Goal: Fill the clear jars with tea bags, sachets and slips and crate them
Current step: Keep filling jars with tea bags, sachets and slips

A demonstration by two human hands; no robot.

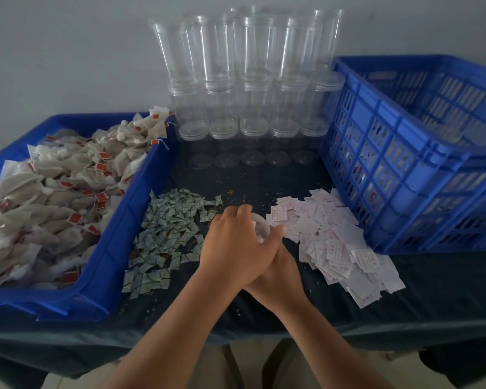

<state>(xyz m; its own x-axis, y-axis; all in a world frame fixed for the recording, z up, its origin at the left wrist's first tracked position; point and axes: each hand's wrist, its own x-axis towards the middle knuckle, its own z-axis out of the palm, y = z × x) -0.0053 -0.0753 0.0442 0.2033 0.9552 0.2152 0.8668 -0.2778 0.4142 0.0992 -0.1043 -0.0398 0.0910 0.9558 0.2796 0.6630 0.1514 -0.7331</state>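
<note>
- Gripping the clear jar [261, 226], centre frame, your left hand [233, 242] curls over its rim; keep the mouth upright and uncovered (slips [334, 242] lie just right, sachets [166, 237] just left).
- Your right hand [279, 276] lies under the left; whether it grips, I cannot tell.

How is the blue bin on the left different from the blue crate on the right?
The bin has solid, low walls; the crate has tall, slotted walls. The bin is heaped with tea bags; what the crate holds is hard to see. Both are blue plastic and stand on the dark table.
</note>
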